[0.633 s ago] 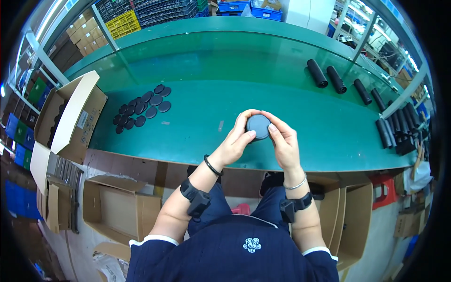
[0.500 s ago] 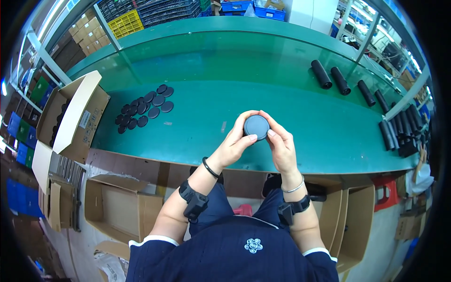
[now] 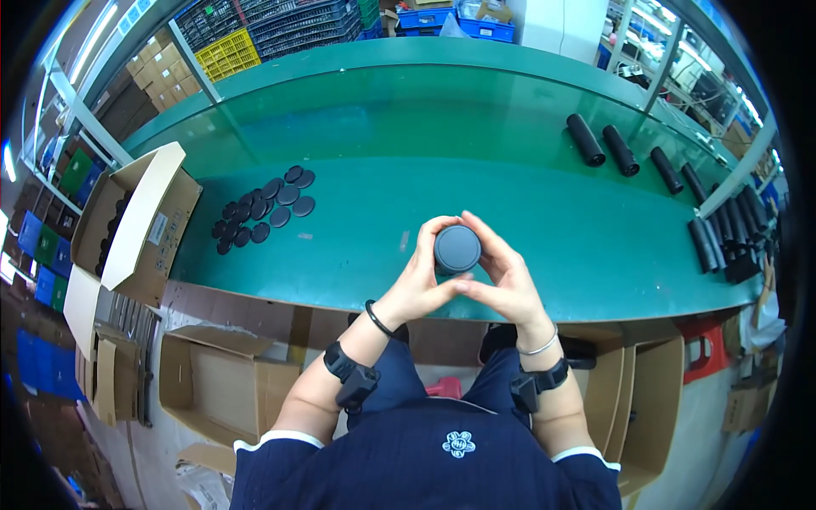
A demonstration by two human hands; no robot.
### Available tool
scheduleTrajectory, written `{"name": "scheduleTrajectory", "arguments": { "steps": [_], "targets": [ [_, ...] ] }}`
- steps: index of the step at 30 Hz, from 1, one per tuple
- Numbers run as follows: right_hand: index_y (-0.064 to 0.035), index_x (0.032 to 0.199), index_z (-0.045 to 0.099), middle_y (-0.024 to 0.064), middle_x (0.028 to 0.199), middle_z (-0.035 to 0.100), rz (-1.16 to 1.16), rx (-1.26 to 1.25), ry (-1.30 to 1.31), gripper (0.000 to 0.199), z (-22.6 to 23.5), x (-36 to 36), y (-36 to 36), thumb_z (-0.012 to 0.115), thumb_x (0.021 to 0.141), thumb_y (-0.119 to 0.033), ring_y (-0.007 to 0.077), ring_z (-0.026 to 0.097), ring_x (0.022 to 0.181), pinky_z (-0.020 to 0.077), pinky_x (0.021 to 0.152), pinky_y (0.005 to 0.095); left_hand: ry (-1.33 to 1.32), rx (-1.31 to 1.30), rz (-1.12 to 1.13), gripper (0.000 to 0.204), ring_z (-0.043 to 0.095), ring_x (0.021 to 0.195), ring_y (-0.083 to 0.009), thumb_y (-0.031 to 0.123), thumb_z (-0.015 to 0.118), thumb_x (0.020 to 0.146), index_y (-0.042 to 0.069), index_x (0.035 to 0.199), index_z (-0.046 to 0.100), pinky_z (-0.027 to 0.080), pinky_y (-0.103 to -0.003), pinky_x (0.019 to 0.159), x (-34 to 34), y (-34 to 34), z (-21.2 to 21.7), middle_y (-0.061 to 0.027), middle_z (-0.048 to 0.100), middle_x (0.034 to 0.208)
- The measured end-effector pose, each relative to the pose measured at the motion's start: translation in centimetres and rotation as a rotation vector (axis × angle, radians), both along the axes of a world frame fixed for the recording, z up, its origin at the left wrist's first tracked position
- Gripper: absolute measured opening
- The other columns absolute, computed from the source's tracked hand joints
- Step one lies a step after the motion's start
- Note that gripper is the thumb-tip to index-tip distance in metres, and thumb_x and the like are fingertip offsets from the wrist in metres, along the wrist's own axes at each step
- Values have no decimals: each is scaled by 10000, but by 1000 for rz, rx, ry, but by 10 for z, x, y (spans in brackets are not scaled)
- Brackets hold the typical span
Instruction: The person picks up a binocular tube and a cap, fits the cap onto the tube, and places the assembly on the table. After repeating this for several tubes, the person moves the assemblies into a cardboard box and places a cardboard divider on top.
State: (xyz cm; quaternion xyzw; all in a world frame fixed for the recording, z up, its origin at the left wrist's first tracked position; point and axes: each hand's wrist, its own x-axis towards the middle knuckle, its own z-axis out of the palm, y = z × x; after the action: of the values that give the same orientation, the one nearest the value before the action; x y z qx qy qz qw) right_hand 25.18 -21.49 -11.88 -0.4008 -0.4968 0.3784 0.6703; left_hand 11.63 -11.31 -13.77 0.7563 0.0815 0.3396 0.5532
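Note:
Over the near middle of the green table I hold a black cylinder with a round cap [image 3: 457, 249] facing up; its body is mostly hidden under the cap and hands. My left hand [image 3: 425, 270] is closed round its left side, thumb along the near side. My right hand [image 3: 503, 276] curves round the right side, its fingertips by the cap's far edge and its thumb reaching the left thumb; a small gap shows beside its palm. Several black round caps [image 3: 289, 195] lie loose to the left. Several black tubes [image 3: 585, 139] lie to the right.
An open carton [image 3: 161, 223] with dark pieces inside stands at the table's left end. More black tubes [image 3: 738, 223] are heaped at the right end. Below the near edge are open cartons [image 3: 208, 382] and a red stool [image 3: 704, 350]. Metal posts [image 3: 194, 59] rise beyond.
Both thumbs have come off the cap's face and now meet at the near side. The cylinder has shifted slightly left in view and its side shows a little. The right hand's grip has loosened.

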Motion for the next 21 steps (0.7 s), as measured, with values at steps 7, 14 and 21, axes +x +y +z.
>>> {"name": "scheduleTrajectory", "arguments": {
  "steps": [7,14,21],
  "targets": [
    [-21,1343,511,181,1289,580,-285,-9,-373,689,2,-11,1,761,701,-25,261,559,1210,438,1007,337,12,166,120,750,481,1208,-304,-2,712,728,58,1358,310,420,-382,1009,-1,0,-6,-153,426,1293],
    [-23,1448,341,173,1428,444,-47,-4,-137,935,-6,-5,4,799,634,18,237,402,1348,320,1117,368,-33,84,110,729,482,1196,-265,15,741,741,58,1339,326,425,-362,988,-3,2,-2,-143,443,1266],
    [-73,1477,276,165,1368,474,-241,-56,-686,948,-33,27,-2,760,661,-73,289,462,1283,366,1064,389,-318,-418,-163,787,442,1251,-219,-18,727,778,98,1404,263,388,-369,1041,17,5,9,-123,404,1369]
  ]
}}
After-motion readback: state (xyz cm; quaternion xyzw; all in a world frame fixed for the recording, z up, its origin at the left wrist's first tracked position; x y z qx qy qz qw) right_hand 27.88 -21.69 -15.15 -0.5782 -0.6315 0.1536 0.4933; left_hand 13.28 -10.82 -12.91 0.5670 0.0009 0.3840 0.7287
